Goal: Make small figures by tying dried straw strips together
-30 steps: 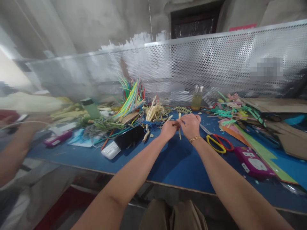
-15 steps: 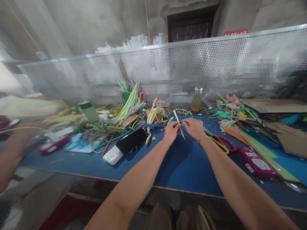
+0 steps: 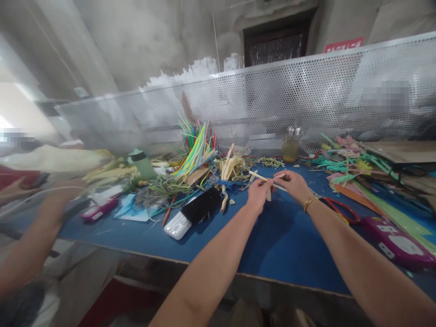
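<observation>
Above the blue tabletop, my left hand (image 3: 258, 194) pinches a narrow pale strip (image 3: 259, 175) that looks like dry husk. Part of it hangs below the fingers. My right hand (image 3: 295, 186), with a bracelet at the wrist, is closed close beside it, thumb and fingers pinched on the pale material. Whether both hands hold one folded strip or two pieces, I cannot tell. A bundle of similar pale husk strips (image 3: 231, 167) lies behind and left of my hands. Red-handled scissors (image 3: 344, 210) rest by my right wrist.
Left of my hands lie a black phone (image 3: 201, 205), dried stems (image 3: 155, 195) and a green bottle (image 3: 145, 165). Bright coloured sticks (image 3: 197, 150) stand behind. A purple device (image 3: 397, 240) sits right, a glass jar (image 3: 291, 147) at the back. Another person's arm (image 3: 41, 236) reaches in at left.
The strip has swung from nearly upright to a flatter slant, and a piece now hangs under my left hand. The view has shifted, so everything sits further right.
</observation>
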A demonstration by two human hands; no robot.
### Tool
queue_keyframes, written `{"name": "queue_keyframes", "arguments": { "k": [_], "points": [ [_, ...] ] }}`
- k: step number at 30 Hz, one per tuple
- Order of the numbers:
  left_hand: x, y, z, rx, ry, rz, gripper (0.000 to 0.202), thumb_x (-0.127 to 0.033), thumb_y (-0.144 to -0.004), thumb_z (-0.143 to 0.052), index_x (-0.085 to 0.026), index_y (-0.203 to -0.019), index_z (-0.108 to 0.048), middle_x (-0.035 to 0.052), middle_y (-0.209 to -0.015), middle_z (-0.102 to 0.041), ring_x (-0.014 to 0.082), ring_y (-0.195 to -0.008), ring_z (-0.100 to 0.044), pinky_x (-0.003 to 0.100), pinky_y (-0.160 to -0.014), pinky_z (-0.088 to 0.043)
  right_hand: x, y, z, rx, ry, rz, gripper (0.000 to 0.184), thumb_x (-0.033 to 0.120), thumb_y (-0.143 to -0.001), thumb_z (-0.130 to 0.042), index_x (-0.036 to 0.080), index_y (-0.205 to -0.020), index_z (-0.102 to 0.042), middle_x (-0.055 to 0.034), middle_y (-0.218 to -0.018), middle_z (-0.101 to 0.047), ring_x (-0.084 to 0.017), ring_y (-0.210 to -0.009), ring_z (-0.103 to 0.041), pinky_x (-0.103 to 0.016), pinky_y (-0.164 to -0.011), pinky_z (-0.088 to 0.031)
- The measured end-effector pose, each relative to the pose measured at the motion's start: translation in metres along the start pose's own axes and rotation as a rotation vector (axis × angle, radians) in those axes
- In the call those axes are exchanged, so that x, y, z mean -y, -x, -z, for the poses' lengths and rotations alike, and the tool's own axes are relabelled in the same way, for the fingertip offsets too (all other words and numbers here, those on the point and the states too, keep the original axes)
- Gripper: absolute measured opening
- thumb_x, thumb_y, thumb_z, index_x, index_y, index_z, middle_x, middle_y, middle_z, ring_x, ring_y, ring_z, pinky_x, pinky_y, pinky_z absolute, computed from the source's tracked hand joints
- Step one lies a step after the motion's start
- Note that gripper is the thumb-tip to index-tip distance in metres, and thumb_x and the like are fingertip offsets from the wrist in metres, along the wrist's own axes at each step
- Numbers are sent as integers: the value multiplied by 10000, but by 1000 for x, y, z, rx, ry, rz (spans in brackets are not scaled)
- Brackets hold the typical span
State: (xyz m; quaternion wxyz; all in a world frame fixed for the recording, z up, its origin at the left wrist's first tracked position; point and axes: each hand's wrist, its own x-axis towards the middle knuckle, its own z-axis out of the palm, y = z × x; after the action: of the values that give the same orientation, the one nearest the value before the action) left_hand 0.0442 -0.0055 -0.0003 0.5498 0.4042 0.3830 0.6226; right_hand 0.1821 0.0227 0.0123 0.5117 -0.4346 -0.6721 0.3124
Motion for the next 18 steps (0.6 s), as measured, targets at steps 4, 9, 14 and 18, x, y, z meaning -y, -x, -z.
{"name": "queue_keyframes", "arguments": {
  "k": [4, 9, 14, 18],
  "points": [
    [-3, 3, -1, 15, 16, 29, 331, -407, -619, -802, -144, -781, -682, 19, -610, -645, 123, -545, -596, 252, -601, -471, -5, 1, -4, 44, -242, -127, 411, 509, -618, -761, 160, -826, -695, -47, -802, -710, -179, -742, -634, -326, -763, -497],
    [-4, 3, 0, 29, -52, 71, 319, -415, -656, -791, -139, -772, -680, 19, -589, -629, 111, -545, -586, 234, -589, -452, -6, 4, -10, 88, -302, -183, 372, 489, -608, -770, 171, -793, -718, -55, -827, -722, -194, -792, -637, -335, -793, -497],
    [-3, 0, 1, 74, -91, 105, 234, -350, -703, -763, -142, -744, -664, 23, -609, -640, 107, -541, -580, 247, -615, -463, -10, 1, -13, -3, -289, -180, 372, 479, -582, -767, 164, -766, -693, -46, -778, -706, -184, -743, -622, -342, -769, -490],
    [-3, -5, 1, 69, -153, 92, 185, -310, -711, -746, -146, -709, -661, 24, -606, -641, 125, -569, -587, 263, -632, -466, -10, -1, -13, -51, -237, -151, 335, 448, -598, -750, 159, -758, -688, -27, -742, -691, -175, -738, -606, -332, -776, -475]
  ]
}}
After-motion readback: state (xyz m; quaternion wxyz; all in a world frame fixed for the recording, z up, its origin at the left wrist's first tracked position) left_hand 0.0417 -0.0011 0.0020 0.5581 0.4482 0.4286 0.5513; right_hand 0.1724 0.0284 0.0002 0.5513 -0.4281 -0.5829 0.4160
